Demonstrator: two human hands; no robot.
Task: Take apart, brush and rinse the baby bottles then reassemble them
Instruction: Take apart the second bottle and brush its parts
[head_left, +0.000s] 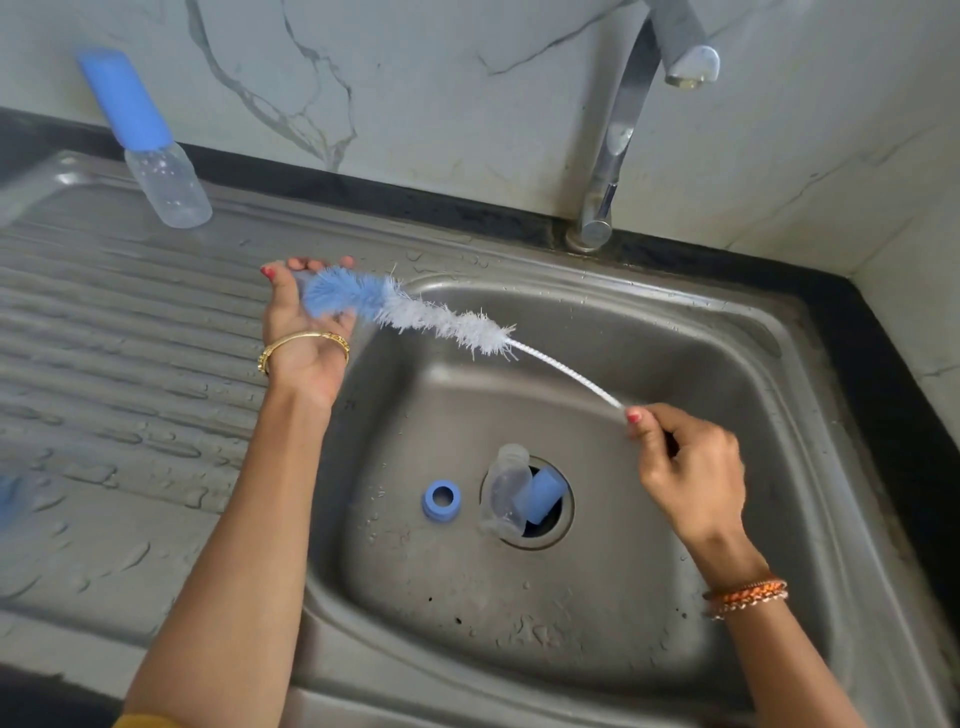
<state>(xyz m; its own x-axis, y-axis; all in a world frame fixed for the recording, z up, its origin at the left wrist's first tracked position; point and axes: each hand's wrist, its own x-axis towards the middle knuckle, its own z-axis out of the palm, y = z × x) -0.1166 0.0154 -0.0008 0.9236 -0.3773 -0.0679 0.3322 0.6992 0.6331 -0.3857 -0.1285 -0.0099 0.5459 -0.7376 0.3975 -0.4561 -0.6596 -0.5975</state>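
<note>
A long bottle brush (441, 319) with blue and white bristles stretches over the steel sink (675, 332). My right hand (685, 467) grips its twisted wire handle. My left hand (306, 322) is palm up with fingers apart, and the brush's blue tip rests on it. In the basin, over the drain, lie a clear bottle body (504, 488) and a blue cap (540, 496). A blue screw ring (441, 500) lies flat just left of them. An assembled bottle (150, 150) with a blue cap stands on the drainboard at the back left.
The wet ribbed drainboard (104, 364) fills the left side. A chrome tap (628, 130) rises behind the basin, with no water running. A black counter edge (883, 374) and marble wall surround the sink. A blurred blue object (8, 499) shows at the left edge.
</note>
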